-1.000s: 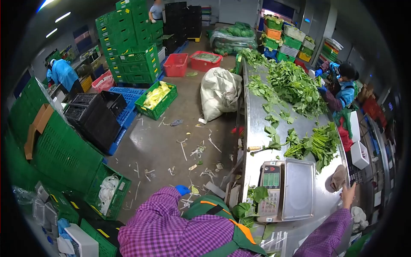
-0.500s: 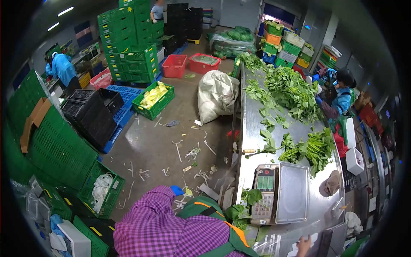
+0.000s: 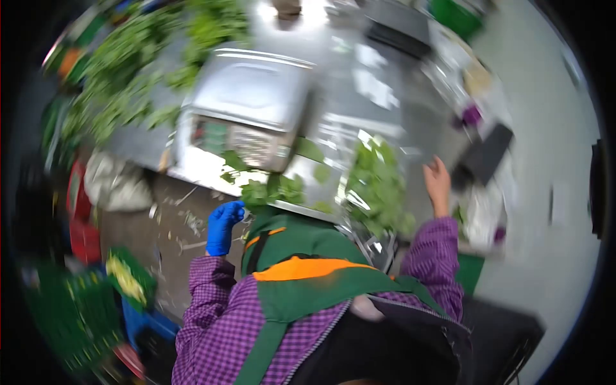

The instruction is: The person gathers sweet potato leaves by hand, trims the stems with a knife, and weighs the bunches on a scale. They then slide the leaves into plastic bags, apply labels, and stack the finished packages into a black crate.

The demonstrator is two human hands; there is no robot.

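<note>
The right hand (image 3: 438,183) is seen bare, held with its fingers extended and a little apart, released rather than closed; it is placed just beside a clear plastic bag of leafy greens (image 3: 377,186), though whether the bag is touched by it cannot be told through the blur. The bag is laid on the metal table (image 3: 420,122), close to the near edge and in front of the body, between the scale (image 3: 250,90) and the right hand. Bright reflections are thrown from its plastic.

The left hand (image 3: 224,226) is covered by a blue glove and held near the table's edge, with its fingers curled inward — whether anything is grasped inside them cannot be told. Loose green leaves (image 3: 289,189) are scattered beside it, along the edge of the table and next to the keypad of the scale.

Past the scale, a large heap of greens (image 3: 125,83) is spread over the table, and a brighter bunch (image 3: 218,29) is set nearer to the weighing pan. At the far right of the table, a dark box (image 3: 398,29) and a black object (image 3: 484,154) are seen, both too blurred to be identified. On the floor to the left, a white sack (image 3: 119,181) is stood near the table, and a green crate (image 3: 144,292) is filled with something yellow — its contents are smeared by motion.
</note>
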